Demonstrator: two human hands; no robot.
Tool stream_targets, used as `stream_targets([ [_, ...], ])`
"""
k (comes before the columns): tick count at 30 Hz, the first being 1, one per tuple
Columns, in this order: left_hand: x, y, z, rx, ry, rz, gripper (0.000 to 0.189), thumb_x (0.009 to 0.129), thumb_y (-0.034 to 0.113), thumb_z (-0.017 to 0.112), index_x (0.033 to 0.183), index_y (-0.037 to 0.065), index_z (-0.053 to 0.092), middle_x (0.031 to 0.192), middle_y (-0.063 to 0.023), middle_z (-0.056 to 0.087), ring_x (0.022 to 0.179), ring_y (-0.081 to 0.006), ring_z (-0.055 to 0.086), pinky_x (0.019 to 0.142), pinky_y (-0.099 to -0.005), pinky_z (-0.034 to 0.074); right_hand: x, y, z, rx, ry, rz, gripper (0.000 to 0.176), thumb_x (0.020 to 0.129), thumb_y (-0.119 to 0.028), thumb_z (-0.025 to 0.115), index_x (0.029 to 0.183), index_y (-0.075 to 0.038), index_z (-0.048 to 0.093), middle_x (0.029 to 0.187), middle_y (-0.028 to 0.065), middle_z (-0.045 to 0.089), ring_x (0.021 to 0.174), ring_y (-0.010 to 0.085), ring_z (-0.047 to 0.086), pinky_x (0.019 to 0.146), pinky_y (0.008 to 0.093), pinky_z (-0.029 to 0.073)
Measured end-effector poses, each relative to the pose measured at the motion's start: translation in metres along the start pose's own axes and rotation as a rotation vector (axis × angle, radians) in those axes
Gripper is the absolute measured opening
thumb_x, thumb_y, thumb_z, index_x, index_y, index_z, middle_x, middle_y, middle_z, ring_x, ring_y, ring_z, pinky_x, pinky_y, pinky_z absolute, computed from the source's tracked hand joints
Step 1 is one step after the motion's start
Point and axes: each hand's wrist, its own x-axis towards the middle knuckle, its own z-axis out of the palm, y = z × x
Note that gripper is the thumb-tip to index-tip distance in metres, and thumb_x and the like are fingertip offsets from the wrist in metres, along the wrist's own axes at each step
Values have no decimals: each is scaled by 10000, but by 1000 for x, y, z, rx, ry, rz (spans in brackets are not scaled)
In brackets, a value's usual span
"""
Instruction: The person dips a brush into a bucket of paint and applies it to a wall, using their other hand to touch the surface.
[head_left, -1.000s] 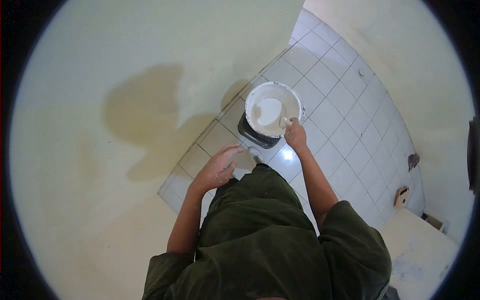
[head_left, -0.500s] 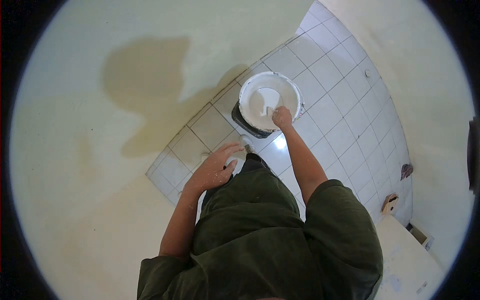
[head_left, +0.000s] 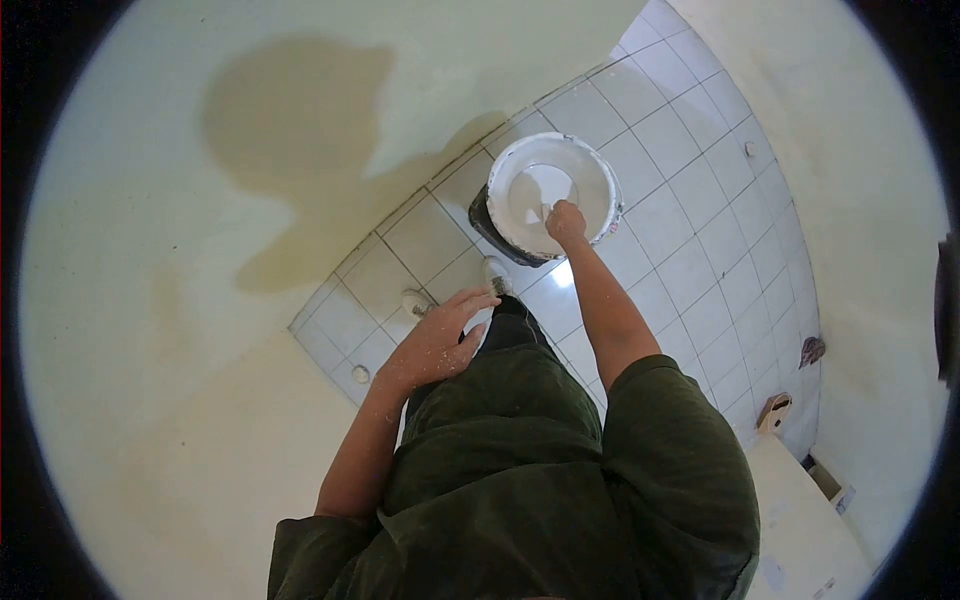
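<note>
A white bucket (head_left: 601, 165) holds white paint-like liquid (head_left: 540, 190) at its bottom. My right hand (head_left: 567, 222) reaches over its near rim, fingers closed around a small white-coated tool (head_left: 546, 212) whose kind I cannot make out; most of it is hidden by the hand. My left hand (head_left: 440, 340), speckled with white, hangs in front of my body near my legs. Its fingers are stretched and slightly apart, with nothing in them.
The bucket stands against a dark container (head_left: 490, 228) on the tiled floor (head_left: 660, 240), close to the pale wall (head_left: 150, 210). My shoes (head_left: 497, 274) are just below it. To the right lie a crumpled dark cloth-like thing (head_left: 812, 350) and a tan object (head_left: 774, 411) beside a pale surface (head_left: 800, 500).
My right hand with the tool has shifted slightly inside the bucket, and less of the tool shows. My left hand has moved slightly right. The camera view has tilted a little.
</note>
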Motion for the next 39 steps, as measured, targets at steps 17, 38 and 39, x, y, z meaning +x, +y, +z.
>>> stream_targets([
  [17, -3, 1, 7, 25, -19, -14, 428, 970, 86, 536, 1397, 63, 549, 1522, -191, 488, 1405, -372, 467, 1186, -452, 357, 9, -9, -4, 69, -38, 166, 252, 876, -261, 686, 984, -41, 743, 1042, 227, 742, 992, 413, 727, 836, 502, 583],
  [38, -8, 2, 12, 161, 32, 100, 410, 986, 134, 563, 1392, 79, 556, 1468, -192, 527, 1385, -354, 491, 1174, -442, 377, -120, 65, -8, 258, -212, -16, 304, 992, -207, 510, 1031, 69, 630, 832, 243, 685, 637, 371, 672, 610, 481, 562],
  [39, -5, 2, 14, 155, 22, 116, 411, 987, 138, 562, 1393, 74, 556, 1467, -193, 528, 1384, -356, 491, 1175, -443, 374, -119, 73, -1, 200, -202, -68, 303, 1003, -208, 495, 1014, 68, 619, 839, 254, 682, 661, 391, 677, 640, 507, 565],
])
